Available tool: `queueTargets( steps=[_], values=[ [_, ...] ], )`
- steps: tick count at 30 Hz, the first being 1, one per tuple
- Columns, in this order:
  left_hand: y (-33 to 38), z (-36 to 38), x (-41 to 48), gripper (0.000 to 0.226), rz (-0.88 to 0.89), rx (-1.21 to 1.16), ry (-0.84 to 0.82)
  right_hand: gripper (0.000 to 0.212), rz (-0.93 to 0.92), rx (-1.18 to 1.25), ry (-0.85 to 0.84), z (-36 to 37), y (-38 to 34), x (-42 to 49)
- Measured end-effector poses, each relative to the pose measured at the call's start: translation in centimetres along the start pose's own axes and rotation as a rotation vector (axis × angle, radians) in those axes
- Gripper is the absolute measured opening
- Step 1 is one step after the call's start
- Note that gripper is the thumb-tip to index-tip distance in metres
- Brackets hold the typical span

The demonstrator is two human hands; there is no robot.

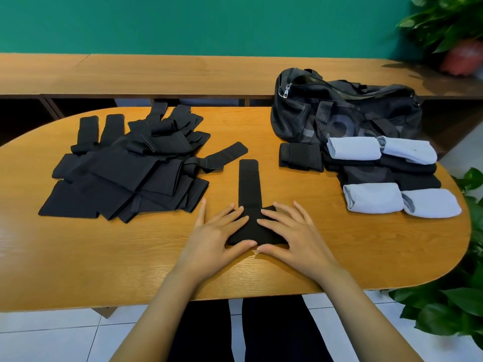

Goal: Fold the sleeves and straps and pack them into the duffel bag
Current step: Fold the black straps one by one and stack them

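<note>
Hands: both palm down with fingers straight, side by side at the near middle of the wooden table [104,257].
Left hand [214,237]: flat, fingers stretched out and gripping nothing, pressing the left side of the folded end of a black strap [249,182]; thumb along its near edge.
Right hand [294,235]: flat in the same way, pressing the right side of that folded end; thumb tip close to the other thumb.
Strap layout: a T shape, wide folded part under the fingers, narrow tail running straight away from the person, flat on the wood.
Unfolded pile [125,173]: many black sleeves and straps overlapping loosely on the left half of the table, just left of the strap's tail.
Duffel bag [339,113]: black, slumped at the far right of the table, a metal clip [285,91] at its left end.
Folded items: in front of the bag, four pale blue rolls [352,148] in two rows with folded black sleeves [418,181] between them; a folded black bundle [300,156] lies just left of these.
Surroundings: green wall [183,22], long wooden bench [156,71] behind the table, leafy plants [444,24] at the right.
</note>
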State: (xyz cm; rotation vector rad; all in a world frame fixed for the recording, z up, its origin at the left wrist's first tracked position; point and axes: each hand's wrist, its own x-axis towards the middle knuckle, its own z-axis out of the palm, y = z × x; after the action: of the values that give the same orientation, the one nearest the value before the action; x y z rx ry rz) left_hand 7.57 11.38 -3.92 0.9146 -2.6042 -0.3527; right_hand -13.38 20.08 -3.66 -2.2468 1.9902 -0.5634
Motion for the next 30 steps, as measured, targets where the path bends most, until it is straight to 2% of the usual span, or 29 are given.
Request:
queueTargets(
  steps=[9,17,21,24,30],
  values=[
    [0.2,-0.2,-0.4,0.065,0.027,-0.038,0.122,0.056,-0.043,-0.014,0.134,0.4,0.1,-0.2],
    [0.6,-0.5,-0.9,0.040,0.096,-0.032,0.256,0.053,-0.045,0.014,0.247,0.2,-0.1,-0.4],
    [1.5,-0.6,-1.0,0.034,0.054,-0.091,0.322,0.047,-0.053,0.064,0.321,0.0,-0.2,-0.4],
    [2.0,-0.6,-0.7,0.038,-0.017,-0.118,0.363,0.047,-0.045,0.081,0.384,-0.3,-0.5,0.0],
    [2.7,-0.6,0.5,0.042,-0.248,-0.187,0.454,0.051,0.123,0.231,0.421,-1.1,-1.5,1.8]
  ],
)
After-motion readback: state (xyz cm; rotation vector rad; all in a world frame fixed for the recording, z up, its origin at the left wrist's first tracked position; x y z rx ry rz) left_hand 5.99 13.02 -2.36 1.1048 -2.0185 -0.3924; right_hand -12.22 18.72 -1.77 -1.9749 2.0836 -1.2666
